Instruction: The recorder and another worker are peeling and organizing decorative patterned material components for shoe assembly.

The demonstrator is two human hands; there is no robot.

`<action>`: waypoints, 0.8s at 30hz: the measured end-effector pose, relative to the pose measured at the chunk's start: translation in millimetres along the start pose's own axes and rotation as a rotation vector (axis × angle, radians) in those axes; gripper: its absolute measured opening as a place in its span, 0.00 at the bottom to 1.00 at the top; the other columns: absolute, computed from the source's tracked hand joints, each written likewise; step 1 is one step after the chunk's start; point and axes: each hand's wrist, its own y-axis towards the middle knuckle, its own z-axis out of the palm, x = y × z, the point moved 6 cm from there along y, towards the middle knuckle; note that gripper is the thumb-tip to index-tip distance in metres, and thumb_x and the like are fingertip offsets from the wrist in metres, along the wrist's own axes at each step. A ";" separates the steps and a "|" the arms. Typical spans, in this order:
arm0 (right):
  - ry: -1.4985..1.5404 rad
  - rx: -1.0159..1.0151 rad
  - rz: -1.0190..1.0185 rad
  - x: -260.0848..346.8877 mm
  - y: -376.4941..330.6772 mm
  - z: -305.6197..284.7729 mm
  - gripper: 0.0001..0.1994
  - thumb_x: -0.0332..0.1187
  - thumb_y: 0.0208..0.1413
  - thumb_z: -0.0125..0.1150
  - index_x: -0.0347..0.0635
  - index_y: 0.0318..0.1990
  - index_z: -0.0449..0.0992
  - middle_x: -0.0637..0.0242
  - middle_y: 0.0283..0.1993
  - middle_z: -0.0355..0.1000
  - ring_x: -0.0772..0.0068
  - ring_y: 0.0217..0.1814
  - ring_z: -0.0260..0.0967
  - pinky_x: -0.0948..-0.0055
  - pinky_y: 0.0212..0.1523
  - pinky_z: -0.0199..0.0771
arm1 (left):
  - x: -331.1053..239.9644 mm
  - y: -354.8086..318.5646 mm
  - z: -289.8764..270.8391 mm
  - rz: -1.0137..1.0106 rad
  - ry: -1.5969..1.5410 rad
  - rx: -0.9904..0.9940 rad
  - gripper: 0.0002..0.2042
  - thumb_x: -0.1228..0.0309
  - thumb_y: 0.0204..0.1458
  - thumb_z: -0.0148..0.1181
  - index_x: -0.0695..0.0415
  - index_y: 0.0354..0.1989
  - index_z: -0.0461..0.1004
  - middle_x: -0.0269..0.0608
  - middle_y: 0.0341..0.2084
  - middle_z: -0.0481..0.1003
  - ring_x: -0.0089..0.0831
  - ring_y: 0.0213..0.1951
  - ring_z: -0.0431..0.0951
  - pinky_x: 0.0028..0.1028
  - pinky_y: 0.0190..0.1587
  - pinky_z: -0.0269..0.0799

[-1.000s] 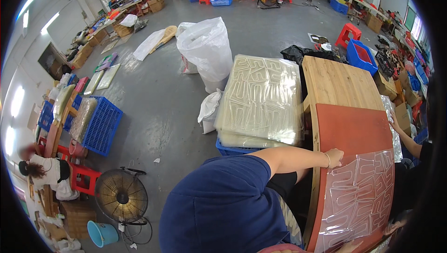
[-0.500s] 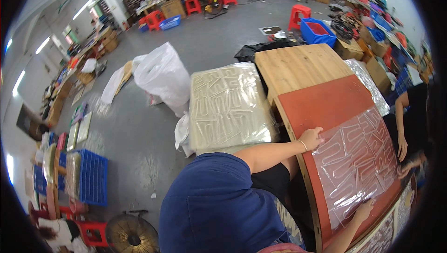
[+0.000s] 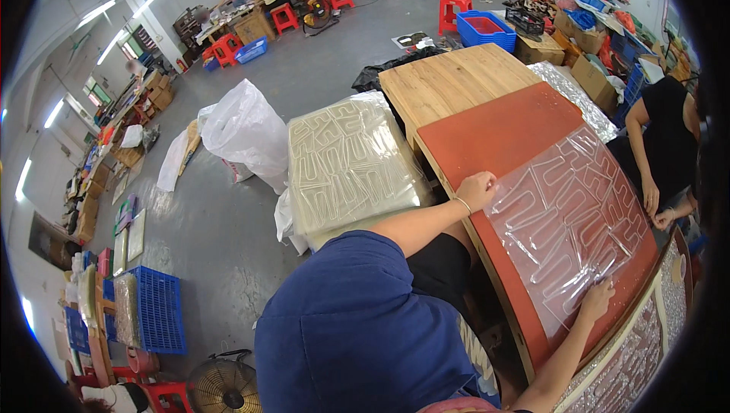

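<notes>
A clear plastic sheet (image 3: 559,215) with raised, looping, finger-like outlines lies over a reddish-brown board (image 3: 498,131). My left hand (image 3: 475,192) pinches the sheet's near upper corner at the board's left side, a thin band round the wrist. Lower down, my right hand (image 3: 598,300) has its fingers closed on the sheet's bottom edge. Across the board stands a co-worker in a black top (image 3: 671,128), whose hands (image 3: 663,217) are beside the sheet's far right edge. Left of the board rests a stack of similar clear moulded sheets (image 3: 357,162).
A bare wooden tabletop (image 3: 452,82) extends beyond the red board. A patterned, sparkly panel (image 3: 627,356) is at lower right. A white plastic bag (image 3: 243,128) stands left of the stack. Farther off are blue crates (image 3: 487,29), red stools (image 3: 454,11) and a floor fan (image 3: 224,386).
The whole view has shifted, so the board and sheet appear farther left and higher. Both my hands remain at the sheet's edges; the co-worker shows more fully.
</notes>
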 end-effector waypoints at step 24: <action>0.008 -0.161 0.077 7.3 -35.1 -25.8 0.19 0.32 0.57 0.41 0.44 0.56 0.68 0.50 0.42 0.65 0.49 0.41 0.69 0.56 0.39 0.72 | -20.5 -4.8 26.1 0.025 0.507 0.142 0.07 0.70 0.53 0.46 0.55 0.34 0.71 0.48 0.33 0.69 0.45 0.36 0.75 0.39 0.36 0.75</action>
